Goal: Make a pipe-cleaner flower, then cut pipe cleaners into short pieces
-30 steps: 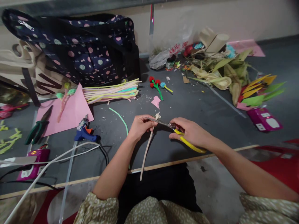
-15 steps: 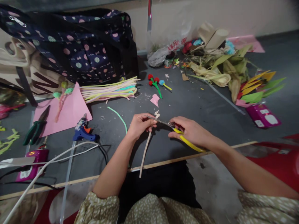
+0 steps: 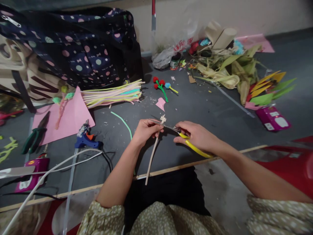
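Note:
My left hand (image 3: 146, 131) pinches a beige pipe cleaner (image 3: 152, 158) near its upper end; the long tail hangs past the table's front edge. In my right hand (image 3: 195, 133) are scissors with yellow handles (image 3: 195, 147). Their blades cross the pipe cleaner at my left fingertips; whether they are fully closed is hard to see. Small beige clippings (image 3: 163, 118) lie just beyond the blades. A light green pipe cleaner (image 3: 124, 122) curves beside my left hand. Farther back are a pink paper scrap (image 3: 160, 103), a red-and-green pipe-cleaner flower (image 3: 161, 86) and a blue flower with a yellow stem (image 3: 168, 86).
A pipe-cleaner bundle (image 3: 112, 94) lies before a dark patterned bag (image 3: 80, 49). Left are a blue glue gun (image 3: 85, 141), its cables, green-handled pliers (image 3: 36, 135) and pink paper (image 3: 70, 125). Dried husks (image 3: 234, 70) and a purple box (image 3: 274, 119) are at right.
The view has shifted slightly. Both hands keep nearly the same pose, with the scissor blades still across the beige pipe cleaner.

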### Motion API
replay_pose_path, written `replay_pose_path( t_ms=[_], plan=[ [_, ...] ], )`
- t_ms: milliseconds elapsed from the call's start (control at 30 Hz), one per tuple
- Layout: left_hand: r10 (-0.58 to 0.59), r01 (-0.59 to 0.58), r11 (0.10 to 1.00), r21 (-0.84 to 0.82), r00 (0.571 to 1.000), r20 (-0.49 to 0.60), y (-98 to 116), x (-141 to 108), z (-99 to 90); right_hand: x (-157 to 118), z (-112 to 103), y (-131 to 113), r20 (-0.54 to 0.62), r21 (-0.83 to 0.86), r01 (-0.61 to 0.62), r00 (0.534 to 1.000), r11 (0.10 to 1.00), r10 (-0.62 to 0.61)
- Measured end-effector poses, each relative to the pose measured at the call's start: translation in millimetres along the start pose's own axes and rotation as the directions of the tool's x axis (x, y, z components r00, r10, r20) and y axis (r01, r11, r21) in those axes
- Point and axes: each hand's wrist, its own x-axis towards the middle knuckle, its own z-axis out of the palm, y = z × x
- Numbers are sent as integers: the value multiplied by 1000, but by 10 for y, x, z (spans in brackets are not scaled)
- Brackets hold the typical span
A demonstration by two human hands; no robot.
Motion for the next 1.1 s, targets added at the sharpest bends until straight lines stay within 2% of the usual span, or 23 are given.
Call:
replay_pose_path(
  t_ms=[267,467,700,933,1100],
  plan=[
    [-11,11,1000,15,1000,13,-51,21,-29,21,31,24,-5,4,7,1000,1000,-7],
    [-36,36,999,8,998,42,-79,29,-37,2,29,2,46,-3,-31,998,1000,31],
    [-63,63,998,6,998,26,-103,43,-42,26,37,-31,51,-21,-49,997,999,50],
    [-117,119,991,-60,993,33,-69,19,-23,-42,-11,-160,160,91,-198,970,976,182],
    [-142,145,987,-66,989,41,-67,26,-56,-35,2,-188,166,81,-226,963,971,211]
  ],
)
